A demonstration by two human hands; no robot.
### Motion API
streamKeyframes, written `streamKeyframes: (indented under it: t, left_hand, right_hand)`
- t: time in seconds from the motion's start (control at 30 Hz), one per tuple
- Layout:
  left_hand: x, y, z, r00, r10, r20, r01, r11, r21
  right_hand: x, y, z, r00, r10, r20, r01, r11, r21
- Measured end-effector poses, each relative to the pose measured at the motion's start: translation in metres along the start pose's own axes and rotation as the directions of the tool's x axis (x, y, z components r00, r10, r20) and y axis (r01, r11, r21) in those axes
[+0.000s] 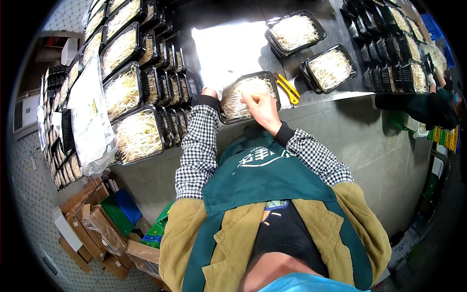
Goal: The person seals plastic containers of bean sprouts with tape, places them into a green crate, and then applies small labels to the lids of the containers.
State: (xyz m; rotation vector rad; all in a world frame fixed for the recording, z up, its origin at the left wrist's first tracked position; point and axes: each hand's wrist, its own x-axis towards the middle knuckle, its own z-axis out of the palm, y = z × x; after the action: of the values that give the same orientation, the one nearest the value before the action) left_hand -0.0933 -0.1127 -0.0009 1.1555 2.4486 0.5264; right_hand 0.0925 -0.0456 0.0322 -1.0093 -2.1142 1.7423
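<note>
A black plastic tray of bean sprouts (237, 100) sits at the table's front edge, right in front of me. Over its sprouts is my right hand (263, 110), fingers curled in and pressed together; whatever they pinch is hidden. My left hand (212, 91) is at the tray's left side, its fingers lost in white glare, so I cannot make out its grip. Just right of the tray lies a yellow utility knife (288, 89). Two more stacks of trays stand to the right, the farther topped by a sprout tray (295, 32), the nearer by another sprout tray (332, 69).
Tall rows of stacked sprout trays (121, 92) line the left, with a clear plastic bag (90, 117) draped over them. More stacked trays (396, 53) stand at the right, near another person's arm (433, 82). Flattened cardboard (90, 228) lies on the floor at left.
</note>
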Motion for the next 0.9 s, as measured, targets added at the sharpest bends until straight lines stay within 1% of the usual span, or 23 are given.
streamKeyframes:
  t: [0.03, 0.13, 0.17, 0.2, 0.23, 0.27, 0.3, 0.33, 0.37, 0.4, 0.43, 0.47, 0.5, 0.57, 0.63, 0.67, 0.7, 0.77, 0.8, 0.83, 0.87, 0.9]
  left_hand:
    - [0.003, -0.001, -0.002, 1.0, -0.027, -0.003, 0.027, 0.999, 0.025]
    - [0.008, 0.002, -0.008, 0.995, -0.08, -0.06, 0.083, 0.995, 0.063]
    - [0.013, 0.005, -0.008, 0.992, -0.067, -0.102, 0.072, 0.996, 0.051]
    - [0.016, 0.007, -0.008, 0.991, -0.028, -0.13, 0.03, 1.0, 0.007]
    - [0.017, 0.008, -0.009, 0.991, 0.039, -0.125, -0.05, 0.995, -0.088]
    - [0.013, 0.005, -0.007, 0.982, 0.176, -0.064, -0.187, 0.948, -0.259]
    - [0.007, 0.002, -0.006, 0.948, 0.319, -0.027, -0.299, 0.852, -0.431]
    - [0.005, -0.008, -0.002, 0.944, 0.306, 0.124, -0.26, 0.92, -0.292]
    - [0.012, -0.023, 0.006, 0.922, 0.291, 0.257, -0.26, 0.954, -0.147]
    - [0.017, -0.051, 0.023, 0.884, 0.359, 0.299, -0.225, 0.888, -0.401]
    - [0.018, -0.053, 0.022, 0.865, 0.387, 0.319, -0.127, 0.785, -0.607]
    - [0.02, -0.053, 0.019, 0.845, 0.414, 0.338, -0.005, 0.639, -0.769]
    - [0.027, -0.059, 0.019, 0.822, 0.379, 0.425, 0.04, 0.706, -0.707]
    - [0.027, -0.044, 0.016, 0.842, 0.288, 0.456, 0.082, 0.768, -0.636]
    - [0.022, -0.029, 0.013, 0.839, 0.229, 0.493, 0.197, 0.717, -0.668]
    - [0.018, -0.024, 0.01, 0.844, 0.197, 0.499, 0.22, 0.722, -0.656]
    - [0.02, -0.036, 0.021, 0.885, 0.152, 0.441, 0.173, 0.772, -0.612]
    - [0.023, -0.053, 0.036, 0.918, 0.197, 0.345, 0.045, 0.81, -0.584]
    - [0.025, -0.052, 0.035, 0.918, 0.168, 0.36, 0.057, 0.841, -0.538]
    - [0.027, -0.055, 0.033, 0.904, 0.144, 0.402, 0.065, 0.885, -0.462]
    - [0.028, -0.057, 0.035, 0.903, 0.152, 0.401, 0.081, 0.858, -0.508]
    - [0.028, -0.06, 0.038, 0.902, 0.156, 0.403, 0.102, 0.829, -0.55]
  right_hand:
    - [0.001, 0.001, 0.0, 1.0, 0.017, 0.009, -0.017, 1.0, -0.002]
    - [-0.002, 0.005, 0.005, 0.993, -0.107, -0.041, 0.106, 0.994, -0.027]
    - [0.0, 0.006, 0.004, 0.994, -0.099, -0.042, 0.099, 0.995, -0.018]
    - [0.0, 0.006, 0.003, 0.996, -0.086, -0.04, 0.085, 0.996, -0.009]
    - [-0.002, 0.007, 0.002, 0.997, -0.07, -0.037, 0.07, 0.998, 0.001]
    - [-0.002, 0.005, 0.004, 0.992, -0.103, -0.077, 0.105, 0.994, 0.024]
    - [-0.004, 0.007, 0.007, 0.986, -0.155, -0.061, 0.156, 0.988, 0.006]
    - [-0.003, 0.011, 0.009, 0.976, -0.211, -0.051, 0.21, 0.977, -0.02]
    - [0.003, 0.015, 0.004, 0.96, -0.274, -0.056, 0.27, 0.96, -0.067]
    - [0.0, 0.012, 0.002, 0.969, -0.239, -0.067, 0.238, 0.971, -0.024]
    - [-0.004, 0.011, 0.007, 0.973, -0.209, -0.093, 0.211, 0.977, 0.01]
    - [0.0, 0.028, 0.015, 0.974, -0.195, -0.116, 0.191, 0.981, -0.041]
    - [0.002, 0.033, 0.02, 0.965, -0.206, -0.159, 0.21, 0.978, 0.007]
    - [-0.001, 0.024, 0.011, 0.982, -0.166, -0.096, 0.16, 0.985, -0.064]
    - [-0.001, 0.02, 0.01, 0.987, -0.132, -0.092, 0.128, 0.991, -0.046]
    - [-0.003, 0.014, 0.007, 0.988, -0.127, -0.083, 0.123, 0.991, -0.051]
    - [-0.005, 0.01, 0.004, 0.994, -0.099, -0.036, 0.097, 0.994, -0.054]
    - [-0.007, 0.021, 0.007, 0.969, -0.231, -0.092, 0.227, 0.973, -0.05]
    - [-0.019, 0.011, -0.002, 0.972, -0.237, 0.0, 0.237, 0.971, -0.024]
    - [-0.036, 0.0, -0.008, 0.973, -0.229, -0.009, 0.229, 0.973, 0.032]
    - [-0.051, 0.002, -0.007, 0.95, -0.304, -0.074, 0.306, 0.952, 0.018]
    - [-0.068, 0.009, -0.008, 0.948, -0.314, -0.049, 0.313, 0.949, -0.035]
